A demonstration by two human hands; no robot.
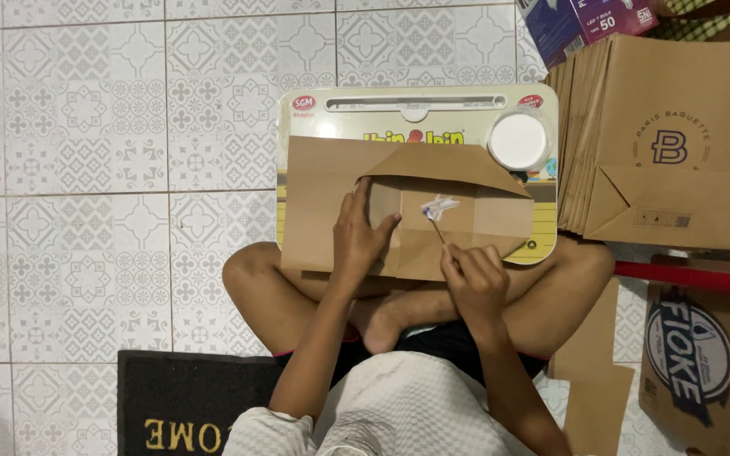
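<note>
paper bag (323,211): plain brown | brush (438,209): white bristles, thin brown handle | lap tray (416,114): cream, yellow lower band | glue tub (518,141): white | bag stack (661,143): brown, dark blue round emblem | floor (86,169): white tiles, grey floral pattern | doormat (187,401): black, gold letters | pipe (694,277): red

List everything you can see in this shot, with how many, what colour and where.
Paper bag being folded: one, brown, on the lap tray.
Lap tray: one, cream and yellow, on the floor before the crossed legs.
Round lid or dish: one, white, tray's far right corner.
Glue stick or brush: one, thin, white blob at its tip, on the bag.
Stack of folded bags: one stack, brown, right of the tray.
Cardboard box: one, brown, lower right.
Small carton: one, purple, top right.
Doormat: one, black, lower left.
Floor tiles: white, patterned.
Left hand: pressing the bag.
Right hand: holding the stick.
</note>
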